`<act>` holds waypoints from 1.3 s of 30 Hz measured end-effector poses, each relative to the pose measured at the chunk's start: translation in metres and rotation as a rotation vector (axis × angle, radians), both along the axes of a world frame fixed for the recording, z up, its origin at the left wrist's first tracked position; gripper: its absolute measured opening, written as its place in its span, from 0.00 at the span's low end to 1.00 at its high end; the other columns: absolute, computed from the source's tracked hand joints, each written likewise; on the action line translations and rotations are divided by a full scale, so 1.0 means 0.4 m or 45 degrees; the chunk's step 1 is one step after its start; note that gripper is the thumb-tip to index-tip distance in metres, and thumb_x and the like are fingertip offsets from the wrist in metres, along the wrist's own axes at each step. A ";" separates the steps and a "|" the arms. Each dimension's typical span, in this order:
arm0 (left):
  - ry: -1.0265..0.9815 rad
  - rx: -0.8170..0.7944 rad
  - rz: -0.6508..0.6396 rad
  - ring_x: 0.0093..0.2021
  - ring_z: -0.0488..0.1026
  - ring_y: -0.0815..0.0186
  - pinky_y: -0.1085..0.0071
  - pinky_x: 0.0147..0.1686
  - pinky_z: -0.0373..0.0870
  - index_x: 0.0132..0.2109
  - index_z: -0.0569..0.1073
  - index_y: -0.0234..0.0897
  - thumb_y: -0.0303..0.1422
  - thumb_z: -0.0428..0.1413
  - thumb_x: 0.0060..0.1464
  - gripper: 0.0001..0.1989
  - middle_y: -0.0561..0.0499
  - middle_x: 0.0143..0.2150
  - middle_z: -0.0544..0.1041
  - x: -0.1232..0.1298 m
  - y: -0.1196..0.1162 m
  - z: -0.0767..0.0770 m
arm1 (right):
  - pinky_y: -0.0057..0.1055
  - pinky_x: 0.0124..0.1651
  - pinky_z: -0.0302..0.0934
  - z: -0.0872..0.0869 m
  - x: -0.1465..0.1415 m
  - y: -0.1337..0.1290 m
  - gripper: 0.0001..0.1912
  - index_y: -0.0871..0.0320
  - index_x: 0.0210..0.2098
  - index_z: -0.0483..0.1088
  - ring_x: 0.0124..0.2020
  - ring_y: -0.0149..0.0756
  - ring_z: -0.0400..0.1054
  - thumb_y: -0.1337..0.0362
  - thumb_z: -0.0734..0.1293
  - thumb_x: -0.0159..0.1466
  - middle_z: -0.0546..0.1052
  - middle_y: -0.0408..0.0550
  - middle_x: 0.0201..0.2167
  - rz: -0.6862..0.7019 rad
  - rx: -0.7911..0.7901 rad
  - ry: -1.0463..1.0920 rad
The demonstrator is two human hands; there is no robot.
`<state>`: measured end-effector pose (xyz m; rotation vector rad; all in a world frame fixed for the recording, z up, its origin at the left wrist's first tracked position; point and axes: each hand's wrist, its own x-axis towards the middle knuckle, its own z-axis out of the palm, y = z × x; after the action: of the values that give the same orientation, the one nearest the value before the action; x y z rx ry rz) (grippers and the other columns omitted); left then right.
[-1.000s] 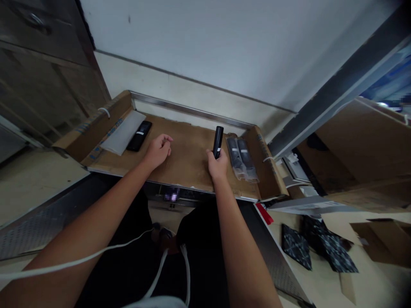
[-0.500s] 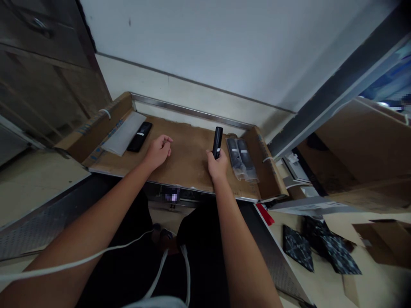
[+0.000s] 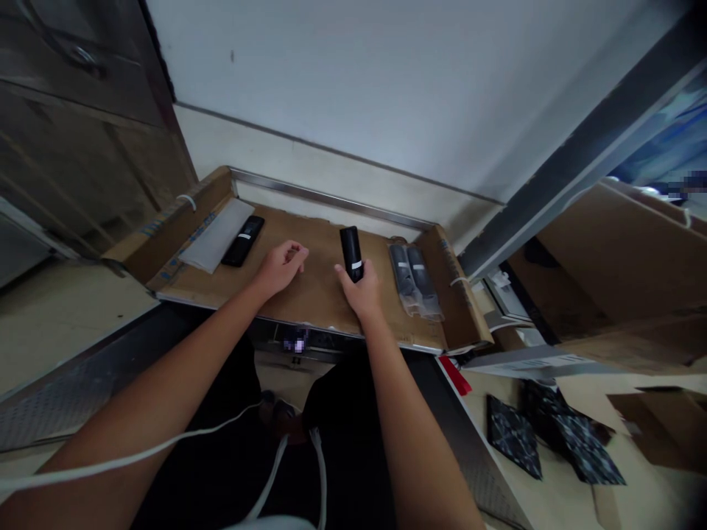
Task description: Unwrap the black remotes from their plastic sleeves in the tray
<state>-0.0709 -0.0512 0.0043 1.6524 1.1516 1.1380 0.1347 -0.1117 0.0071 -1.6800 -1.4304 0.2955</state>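
Here, right hand (image 3: 361, 291) gripping black remote (image 3: 351, 252), white label unreadable

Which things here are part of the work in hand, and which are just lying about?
In hand:
- black remote, gripped by the right hand
- left hand, loosely curled, resting on the cardboard sheet

Lying about:
- bagged remotes
- second black remote
- white pouch
- patterned black packets on the floor

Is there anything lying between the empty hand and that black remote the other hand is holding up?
Nothing visible does. The left hand rests loosely curled on the cardboard sheet, and only bare cardboard shows between it and the black remote gripped in the right hand. The bagged remotes lie off on the right hand's far side.
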 end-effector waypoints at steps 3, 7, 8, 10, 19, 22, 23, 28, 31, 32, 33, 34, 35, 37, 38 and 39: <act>0.067 0.072 -0.051 0.27 0.67 0.69 0.73 0.29 0.62 0.37 0.72 0.36 0.45 0.53 0.60 0.15 0.53 0.28 0.74 0.025 -0.003 -0.002 | 0.33 0.40 0.61 -0.008 -0.032 0.018 0.26 0.57 0.46 0.68 0.37 0.40 0.70 0.43 0.67 0.60 0.77 0.49 0.36 0.128 0.035 0.058; 0.114 0.197 0.018 0.27 0.64 0.68 0.71 0.30 0.58 0.28 0.71 0.36 0.44 0.49 0.62 0.20 0.54 0.24 0.69 0.039 -0.002 -0.006 | 0.37 0.49 0.63 -0.027 -0.094 0.064 0.24 0.61 0.54 0.66 0.48 0.44 0.71 0.51 0.62 0.66 0.77 0.57 0.49 0.171 0.106 0.217; 0.095 0.203 0.036 0.26 0.63 0.69 0.70 0.30 0.57 0.26 0.69 0.36 0.44 0.48 0.63 0.21 0.55 0.23 0.67 0.037 -0.004 -0.005 | 0.38 0.51 0.63 -0.032 -0.112 0.076 0.24 0.61 0.55 0.65 0.50 0.44 0.71 0.52 0.61 0.67 0.76 0.58 0.50 0.177 0.098 0.237; 0.049 0.185 0.032 0.25 0.61 0.69 0.70 0.29 0.56 0.24 0.66 0.36 0.43 0.47 0.63 0.22 0.55 0.21 0.64 0.029 -0.016 0.001 | 0.39 0.52 0.64 -0.038 -0.149 0.101 0.24 0.60 0.58 0.64 0.50 0.44 0.72 0.55 0.61 0.67 0.77 0.58 0.50 0.205 0.060 0.264; -0.100 0.258 0.233 0.24 0.54 0.71 0.72 0.25 0.51 0.24 0.60 0.37 0.39 0.50 0.62 0.20 0.58 0.21 0.57 -0.034 -0.158 0.013 | 0.39 0.54 0.64 -0.009 -0.294 0.168 0.20 0.53 0.54 0.70 0.51 0.43 0.73 0.51 0.62 0.68 0.78 0.52 0.51 0.418 -0.201 0.099; -0.015 0.291 0.204 0.23 0.55 0.72 0.72 0.26 0.52 0.24 0.60 0.37 0.38 0.50 0.62 0.19 0.58 0.21 0.57 -0.052 -0.185 0.005 | 0.36 0.53 0.65 -0.006 -0.308 0.159 0.20 0.53 0.52 0.72 0.49 0.41 0.74 0.50 0.62 0.68 0.79 0.51 0.49 0.553 -0.188 0.058; 0.003 0.298 0.193 0.23 0.56 0.72 0.72 0.26 0.52 0.24 0.60 0.37 0.37 0.50 0.62 0.18 0.58 0.21 0.57 -0.055 -0.188 0.004 | 0.35 0.52 0.65 -0.008 -0.308 0.155 0.19 0.53 0.53 0.72 0.49 0.40 0.74 0.51 0.62 0.68 0.79 0.50 0.49 0.595 -0.174 0.054; 0.032 0.309 0.179 0.23 0.57 0.71 0.71 0.26 0.53 0.23 0.60 0.37 0.38 0.50 0.61 0.19 0.57 0.20 0.58 -0.058 -0.193 0.004 | 0.33 0.51 0.65 -0.018 -0.299 0.150 0.18 0.52 0.54 0.72 0.45 0.37 0.73 0.62 0.65 0.64 0.80 0.46 0.44 0.666 -0.197 -0.078; 0.038 0.280 0.178 0.24 0.58 0.70 0.71 0.26 0.55 0.24 0.62 0.38 0.39 0.50 0.61 0.18 0.56 0.21 0.60 -0.060 -0.198 0.004 | 0.35 0.47 0.65 -0.016 -0.301 0.154 0.23 0.52 0.55 0.72 0.42 0.40 0.72 0.61 0.69 0.60 0.79 0.47 0.41 0.693 -0.202 -0.208; 0.046 0.273 0.183 0.24 0.58 0.70 0.71 0.27 0.55 0.24 0.62 0.38 0.40 0.49 0.61 0.18 0.56 0.21 0.60 -0.061 -0.200 0.004 | 0.35 0.47 0.65 -0.014 -0.303 0.154 0.24 0.53 0.56 0.72 0.42 0.40 0.71 0.61 0.69 0.60 0.79 0.48 0.41 0.700 -0.191 -0.232; 0.056 0.270 0.190 0.24 0.58 0.70 0.70 0.27 0.56 0.24 0.62 0.38 0.40 0.49 0.61 0.18 0.56 0.21 0.60 -0.062 -0.202 0.004 | 0.36 0.48 0.65 -0.013 -0.304 0.155 0.25 0.53 0.56 0.72 0.43 0.40 0.71 0.60 0.70 0.60 0.79 0.48 0.41 0.703 -0.179 -0.248; 0.067 0.267 0.196 0.24 0.58 0.69 0.70 0.27 0.56 0.24 0.62 0.38 0.40 0.49 0.61 0.18 0.56 0.21 0.60 -0.063 -0.203 0.003 | 0.36 0.48 0.64 -0.012 -0.306 0.155 0.25 0.53 0.57 0.71 0.44 0.40 0.71 0.58 0.70 0.60 0.79 0.49 0.42 0.704 -0.172 -0.257; 0.075 0.268 0.201 0.24 0.58 0.69 0.70 0.27 0.56 0.24 0.61 0.38 0.40 0.49 0.61 0.18 0.56 0.20 0.60 -0.063 -0.203 0.002 | 0.36 0.49 0.64 -0.011 -0.308 0.156 0.26 0.53 0.58 0.70 0.45 0.41 0.70 0.56 0.71 0.60 0.78 0.49 0.43 0.706 -0.168 -0.264; 0.092 0.276 0.199 0.24 0.59 0.69 0.70 0.28 0.57 0.23 0.61 0.39 0.40 0.50 0.60 0.18 0.55 0.20 0.61 -0.064 -0.202 0.000 | 0.38 0.52 0.63 -0.011 -0.310 0.158 0.30 0.53 0.58 0.69 0.49 0.42 0.69 0.53 0.73 0.58 0.78 0.51 0.48 0.723 -0.147 -0.294; 0.100 0.288 0.202 0.25 0.59 0.68 0.69 0.28 0.58 0.23 0.61 0.39 0.39 0.50 0.60 0.18 0.55 0.21 0.61 -0.064 -0.200 -0.001 | 0.39 0.55 0.61 -0.011 -0.310 0.160 0.33 0.54 0.59 0.69 0.51 0.43 0.69 0.52 0.74 0.57 0.77 0.52 0.50 0.743 -0.126 -0.320; 0.106 0.302 0.207 0.25 0.59 0.68 0.69 0.29 0.58 0.23 0.61 0.39 0.39 0.50 0.61 0.18 0.55 0.21 0.61 -0.064 -0.198 -0.003 | 0.40 0.57 0.60 -0.012 -0.311 0.162 0.34 0.54 0.59 0.68 0.53 0.45 0.68 0.51 0.75 0.55 0.76 0.52 0.52 0.766 -0.100 -0.350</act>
<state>-0.0964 -0.1305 0.0032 1.8257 1.2618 1.3638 0.0103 -0.0468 0.0024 -1.3490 -2.1454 0.4669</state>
